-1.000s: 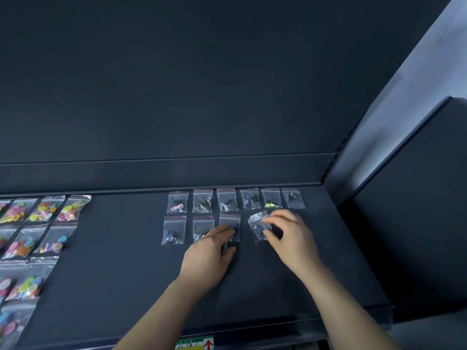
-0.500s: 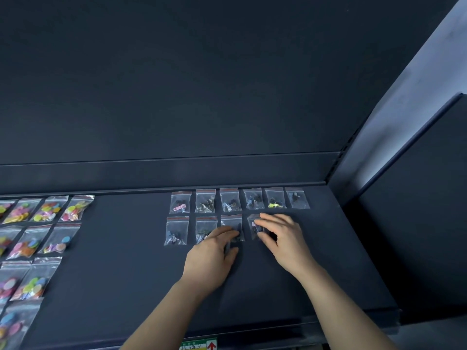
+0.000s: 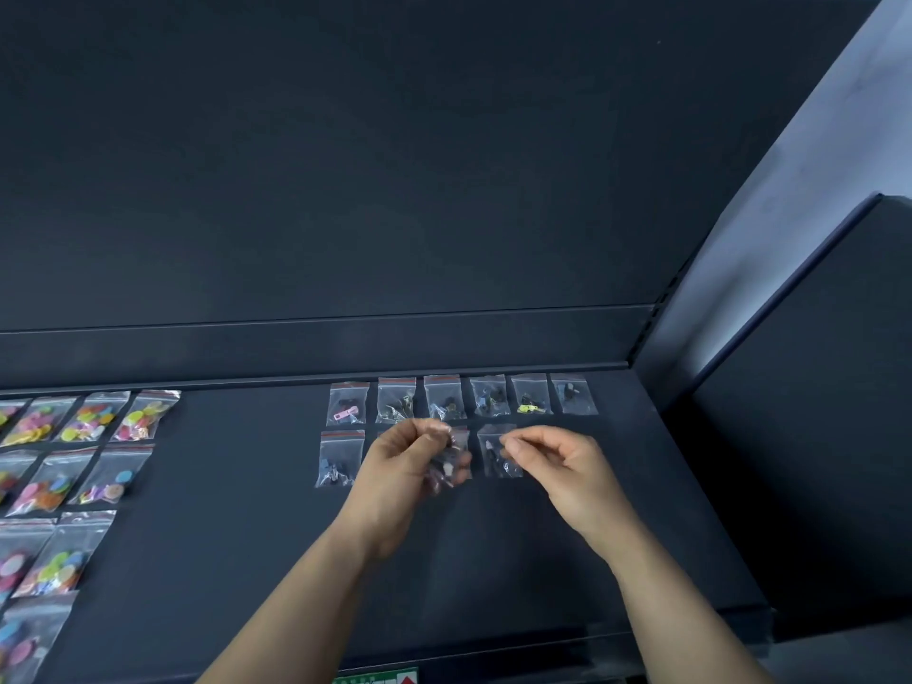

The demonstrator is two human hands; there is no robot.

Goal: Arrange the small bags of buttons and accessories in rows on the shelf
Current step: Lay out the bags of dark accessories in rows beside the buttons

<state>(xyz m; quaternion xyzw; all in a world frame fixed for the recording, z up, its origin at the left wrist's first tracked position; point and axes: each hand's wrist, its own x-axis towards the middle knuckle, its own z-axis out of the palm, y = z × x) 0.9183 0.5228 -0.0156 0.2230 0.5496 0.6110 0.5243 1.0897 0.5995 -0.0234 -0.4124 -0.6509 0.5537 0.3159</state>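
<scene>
On the dark shelf (image 3: pixel 222 486), a back row of several small clear bags of accessories (image 3: pixel 443 398) runs from left to right. A front row starts with one bag (image 3: pixel 338 459) at the left and ends with a bag (image 3: pixel 498 454) lying flat beside my right hand. My left hand (image 3: pixel 395 481) is raised above the front row, with a small clear bag (image 3: pixel 446 469) pinched in its fingertips. It hides part of the front row. My right hand (image 3: pixel 562 466) hovers just right of the last front bag, thumb and forefinger pinched together, nothing visible in them.
Larger bags of colourful buttons (image 3: pixel 89 417) lie in rows at the shelf's left end. The shelf's back wall (image 3: pixel 444 348) rises right behind the back row. A side panel (image 3: pixel 814 387) closes the right end. Bare shelf lies in front of my hands.
Both hands have lifted off the shelf. The left hand, flat on the shelf before, now holds up a small bag. The right hand has let go of the fourth front-row bag.
</scene>
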